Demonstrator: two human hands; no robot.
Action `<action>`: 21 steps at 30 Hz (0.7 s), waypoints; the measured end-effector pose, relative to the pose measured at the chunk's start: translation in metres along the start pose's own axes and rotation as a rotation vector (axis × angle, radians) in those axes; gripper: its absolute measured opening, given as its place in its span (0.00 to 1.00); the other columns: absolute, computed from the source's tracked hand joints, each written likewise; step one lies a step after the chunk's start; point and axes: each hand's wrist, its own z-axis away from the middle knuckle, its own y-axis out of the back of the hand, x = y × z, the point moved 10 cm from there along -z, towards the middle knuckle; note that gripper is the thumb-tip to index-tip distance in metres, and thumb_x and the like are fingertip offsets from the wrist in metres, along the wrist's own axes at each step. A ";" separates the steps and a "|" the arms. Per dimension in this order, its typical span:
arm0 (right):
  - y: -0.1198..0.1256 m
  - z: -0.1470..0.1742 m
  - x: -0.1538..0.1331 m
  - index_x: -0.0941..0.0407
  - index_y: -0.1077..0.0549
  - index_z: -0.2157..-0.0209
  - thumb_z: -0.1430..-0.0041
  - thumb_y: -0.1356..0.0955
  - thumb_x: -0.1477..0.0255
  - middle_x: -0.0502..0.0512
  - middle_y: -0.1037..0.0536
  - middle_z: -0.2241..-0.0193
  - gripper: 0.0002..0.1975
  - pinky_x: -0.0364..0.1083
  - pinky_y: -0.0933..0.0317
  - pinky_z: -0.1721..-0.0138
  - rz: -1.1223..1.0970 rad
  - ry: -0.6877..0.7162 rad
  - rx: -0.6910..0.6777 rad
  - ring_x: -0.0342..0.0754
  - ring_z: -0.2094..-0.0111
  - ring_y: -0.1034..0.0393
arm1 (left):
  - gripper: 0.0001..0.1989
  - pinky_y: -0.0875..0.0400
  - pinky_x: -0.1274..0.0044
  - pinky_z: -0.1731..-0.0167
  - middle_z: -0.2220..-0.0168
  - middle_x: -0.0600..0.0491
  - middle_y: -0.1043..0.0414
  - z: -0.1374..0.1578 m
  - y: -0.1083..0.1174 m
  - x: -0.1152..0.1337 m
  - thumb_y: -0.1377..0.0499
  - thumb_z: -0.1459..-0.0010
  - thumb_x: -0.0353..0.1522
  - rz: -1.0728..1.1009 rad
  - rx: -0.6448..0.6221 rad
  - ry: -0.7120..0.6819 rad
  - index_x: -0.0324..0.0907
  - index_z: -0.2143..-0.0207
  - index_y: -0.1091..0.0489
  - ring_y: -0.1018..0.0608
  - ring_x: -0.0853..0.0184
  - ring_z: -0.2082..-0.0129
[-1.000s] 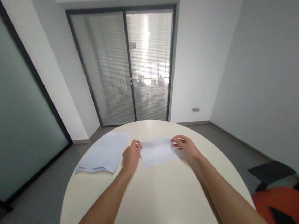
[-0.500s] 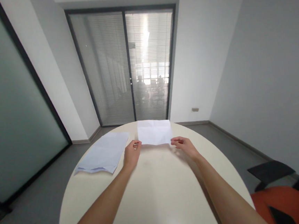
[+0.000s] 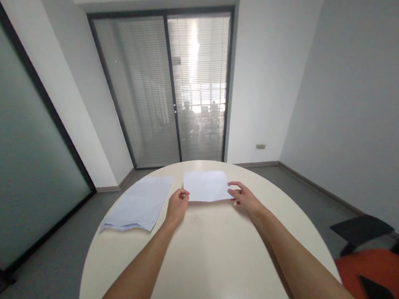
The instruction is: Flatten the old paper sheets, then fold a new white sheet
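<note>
White paper sheet point(image 3: 207, 185) — likely light, easily creased; best held by side edges, left hand point(image 3: 177, 206) and right hand point(image 3: 246, 198) pinching there.

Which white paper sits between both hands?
The small sheet, between the left hand and right hand; the larger stack lies left of both.

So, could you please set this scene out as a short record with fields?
Left hand: pinching the white paper at its left edge, near the close corner
Right hand: at the white paper's right edge; firmness of grip unclear
Paper pile: loosely stacked white sheets, left of the left hand
Table: round, pale top
Chair: orange seat, lower right
Background: glazed panels with blinds
</note>
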 end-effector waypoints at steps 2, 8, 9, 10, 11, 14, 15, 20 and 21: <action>-0.003 0.000 0.004 0.55 0.30 0.51 0.47 0.30 0.59 0.43 0.32 0.82 0.24 0.40 0.44 0.78 0.049 -0.018 -0.035 0.44 0.78 0.32 | 0.07 0.29 0.75 0.61 0.67 0.52 0.22 0.000 0.000 -0.004 0.45 0.43 0.30 -0.024 0.000 0.017 0.42 0.66 0.27 0.21 0.65 0.65; -0.015 0.003 0.010 0.59 0.27 0.51 0.49 0.31 0.69 0.43 0.32 0.83 0.22 0.41 0.46 0.77 0.195 -0.040 -0.183 0.42 0.81 0.37 | 0.07 0.30 0.75 0.62 0.65 0.51 0.20 0.003 0.010 -0.012 0.43 0.40 0.34 -0.230 0.035 0.096 0.44 0.63 0.27 0.20 0.64 0.64; -0.016 0.004 0.011 0.60 0.27 0.50 0.49 0.31 0.69 0.43 0.32 0.82 0.23 0.41 0.46 0.76 0.207 -0.033 -0.195 0.42 0.80 0.37 | 0.06 0.31 0.75 0.62 0.65 0.52 0.20 0.003 0.011 -0.012 0.43 0.41 0.33 -0.263 0.029 0.113 0.45 0.63 0.27 0.20 0.64 0.64; -0.016 0.003 0.011 0.60 0.27 0.49 0.49 0.32 0.70 0.43 0.32 0.82 0.23 0.41 0.46 0.76 0.212 -0.027 -0.201 0.42 0.80 0.37 | 0.06 0.32 0.75 0.61 0.65 0.53 0.20 0.004 0.012 -0.012 0.42 0.42 0.32 -0.295 0.023 0.131 0.46 0.63 0.27 0.20 0.64 0.64; -0.016 0.003 0.011 0.60 0.28 0.48 0.49 0.32 0.70 0.43 0.33 0.82 0.25 0.41 0.46 0.76 0.211 -0.019 -0.200 0.42 0.80 0.37 | 0.06 0.32 0.75 0.61 0.66 0.54 0.20 0.005 0.013 -0.012 0.42 0.43 0.32 -0.326 0.017 0.146 0.46 0.64 0.27 0.20 0.64 0.64; -0.014 0.001 0.008 0.61 0.31 0.43 0.50 0.32 0.72 0.43 0.32 0.80 0.30 0.41 0.43 0.74 0.175 0.024 -0.164 0.42 0.78 0.35 | 0.05 0.34 0.73 0.60 0.68 0.56 0.20 0.007 0.012 -0.011 0.43 0.43 0.33 -0.416 -0.026 0.172 0.48 0.65 0.27 0.20 0.62 0.64; -0.013 0.000 0.007 0.61 0.31 0.43 0.51 0.32 0.73 0.44 0.31 0.79 0.31 0.41 0.42 0.73 0.168 0.038 -0.156 0.42 0.77 0.34 | 0.05 0.34 0.72 0.59 0.68 0.55 0.20 0.008 0.010 -0.010 0.43 0.43 0.33 -0.457 -0.051 0.167 0.48 0.66 0.27 0.20 0.61 0.64; -0.015 0.001 0.010 0.60 0.22 0.53 0.53 0.32 0.74 0.47 0.29 0.79 0.23 0.41 0.44 0.74 0.263 0.026 -0.185 0.42 0.77 0.35 | 0.09 0.36 0.65 0.53 0.65 0.46 0.21 0.016 0.002 0.008 0.46 0.40 0.33 -0.793 -0.101 0.018 0.44 0.64 0.25 0.22 0.55 0.58; -0.015 0.001 0.012 0.60 0.21 0.54 0.52 0.33 0.73 0.47 0.29 0.79 0.21 0.41 0.45 0.75 0.294 0.012 -0.192 0.42 0.77 0.36 | 0.10 0.37 0.64 0.51 0.63 0.45 0.22 0.018 0.000 0.013 0.46 0.39 0.33 -0.826 -0.100 -0.027 0.44 0.63 0.25 0.22 0.54 0.56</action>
